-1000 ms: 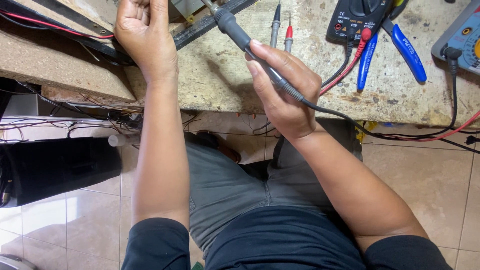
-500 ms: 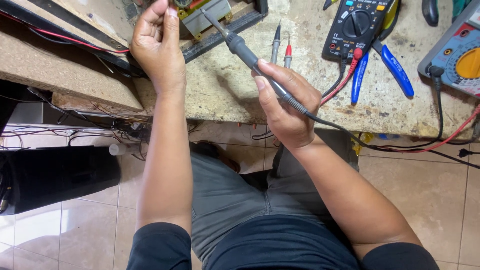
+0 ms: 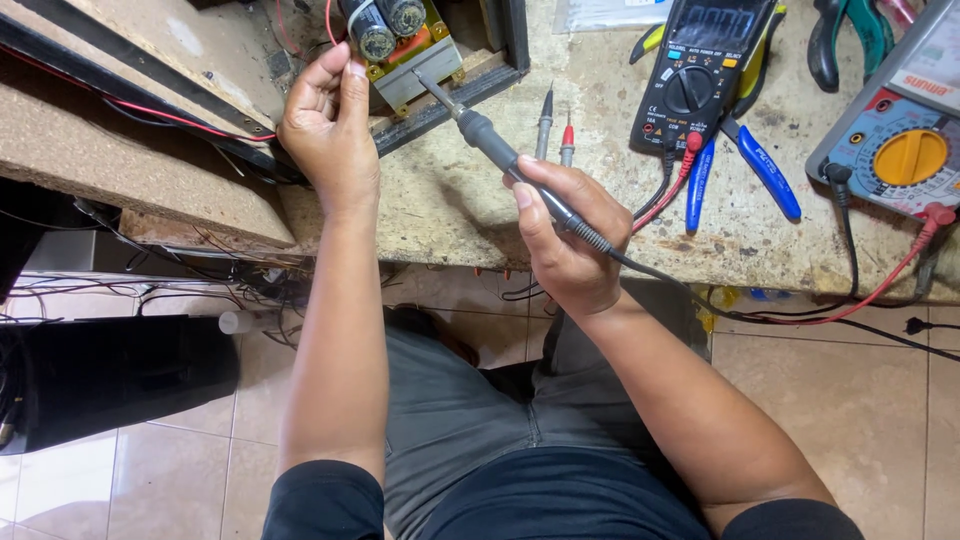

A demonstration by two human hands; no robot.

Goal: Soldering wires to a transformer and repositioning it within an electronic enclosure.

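Soldering iron (image 3: 510,165): dark handle gripped pen-style in the right hand (image 3: 565,240), fingers wrapped closed around the lower handle. Shaft angled up-left; metal tip meets the lower edge of the component block (image 3: 415,70), a yellow-and-grey piece carrying two dark cylindrical capacitors (image 3: 385,20). Iron's cord trails right off the table (image 3: 450,210) edge.

Left hand (image 3: 325,125): raised beside the block, thumb and forefinger pinched narrow at its left side; what they pinch is too small to tell.

Surroundings: block sits inside a dark-framed wooden enclosure (image 3: 150,60) with a red wire (image 3: 180,118) along it. Two probe tips (image 3: 555,125), black and red, lie just right of the iron. Beyond: black digital multimeter (image 3: 700,75), blue-handled pliers (image 3: 745,165), analog meter with orange dial (image 3: 895,140).
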